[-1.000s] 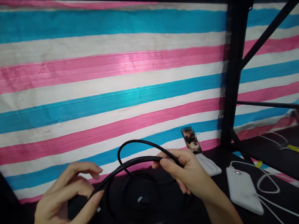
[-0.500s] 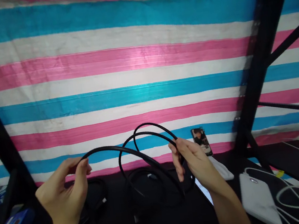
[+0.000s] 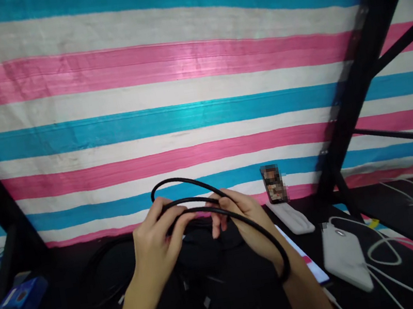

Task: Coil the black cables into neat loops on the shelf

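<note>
A black cable (image 3: 254, 224), bent into loops, is held up between both hands above the dark tabletop. My left hand (image 3: 160, 232) pinches its strands from the left, the fingers closed round them. On the other side my right hand (image 3: 240, 217) grips the loops between thumb and fingers, with its lower fingers partly curled. One strand arcs over my right wrist and hangs down past it. Another loop rises above the left fingers. More dark coiled cable (image 3: 107, 254) lies on the table behind my left arm, hard to make out against the black.
A phone (image 3: 274, 185) leans upright on a white stand (image 3: 291, 218) at the back right. Nearer lie a lit phone (image 3: 314, 265) and a white power bank (image 3: 344, 258) with white cables. A blue box (image 3: 22, 304) sits at left. Black frame posts (image 3: 354, 73) flank a striped sheet.
My left hand has moved right, close to my right hand, and now holds the cable beside it. The loops are drawn together. The view has tipped slightly downward.
</note>
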The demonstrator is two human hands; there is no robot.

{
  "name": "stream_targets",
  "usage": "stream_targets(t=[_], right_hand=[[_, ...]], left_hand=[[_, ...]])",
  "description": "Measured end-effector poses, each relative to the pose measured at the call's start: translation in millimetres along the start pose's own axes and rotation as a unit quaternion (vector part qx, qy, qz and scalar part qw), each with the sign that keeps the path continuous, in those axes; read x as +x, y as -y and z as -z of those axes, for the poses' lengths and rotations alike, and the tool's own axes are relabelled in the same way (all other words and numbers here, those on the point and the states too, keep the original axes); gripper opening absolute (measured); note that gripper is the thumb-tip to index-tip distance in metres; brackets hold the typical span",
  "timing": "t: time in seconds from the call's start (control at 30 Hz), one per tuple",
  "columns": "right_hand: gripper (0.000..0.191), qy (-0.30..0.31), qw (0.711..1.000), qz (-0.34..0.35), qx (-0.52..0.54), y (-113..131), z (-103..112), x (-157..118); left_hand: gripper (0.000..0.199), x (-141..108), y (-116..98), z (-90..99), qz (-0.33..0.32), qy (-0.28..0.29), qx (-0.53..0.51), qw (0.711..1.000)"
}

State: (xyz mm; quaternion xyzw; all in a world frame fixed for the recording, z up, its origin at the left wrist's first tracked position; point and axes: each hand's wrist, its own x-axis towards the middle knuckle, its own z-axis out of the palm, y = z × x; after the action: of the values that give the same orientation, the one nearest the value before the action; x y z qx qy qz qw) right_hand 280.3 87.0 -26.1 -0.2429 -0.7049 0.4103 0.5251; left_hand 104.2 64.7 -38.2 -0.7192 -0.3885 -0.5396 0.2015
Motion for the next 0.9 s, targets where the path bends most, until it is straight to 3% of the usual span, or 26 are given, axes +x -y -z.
stream_targets(t=[0.1,0.17,0.23,0.33,0.43,0.57,0.63,0.7,0.83,0.9], right_hand=[[0.034,-0.084,0.996,-0.013,-0.008,1.2,4.5,2.4],[0.032,-0.140,0.990,0.009,-0.014,4.2,14.8,2.1],[0.032,-0.176,0.983,0.042,-0.020,7.2,28.1,0.3],[0.031,-0.230,0.969,0.089,-0.035,8.8,48.9,-2.9],[0.031,-0.344,0.931,0.123,-0.009,6.6,71.2,-5.4],[0.029,-0.498,0.853,0.135,0.083,6.0,102.3,-11.7],[0.027,-0.489,0.859,0.125,0.092,9.1,110.1,-15.7],[0.028,-0.424,0.897,0.105,0.071,13.6,105.3,-18.5],[0.038,-0.193,0.981,-0.006,0.023,18.2,55.8,-18.5],[0.036,-0.087,0.994,-0.068,0.021,15.7,23.6,-15.5]], left_hand=[[0.011,-0.7,8.8,0.8,0.038,-0.008,0.039,0.998],[0.015,1.7,18.5,11.8,0.085,-0.050,0.055,0.994],[0.019,4.1,29.0,27.1,0.156,-0.092,0.044,0.983],[0.022,3.2,42.0,49.2,0.279,-0.096,0.002,0.956],[0.022,-2.9,46.1,66.2,0.348,-0.118,0.002,0.930],[0.027,-9.8,43.4,81.8,0.361,-0.168,0.031,0.917],[0.029,-9.6,43.0,84.8,0.356,-0.189,0.028,0.915],[0.027,-6.5,41.4,81.8,0.344,-0.214,0.012,0.914],[0.013,0.9,22.9,54.9,0.233,-0.199,0.015,0.952],[0.012,0.6,7.6,35.9,0.159,-0.158,0.039,0.974]])
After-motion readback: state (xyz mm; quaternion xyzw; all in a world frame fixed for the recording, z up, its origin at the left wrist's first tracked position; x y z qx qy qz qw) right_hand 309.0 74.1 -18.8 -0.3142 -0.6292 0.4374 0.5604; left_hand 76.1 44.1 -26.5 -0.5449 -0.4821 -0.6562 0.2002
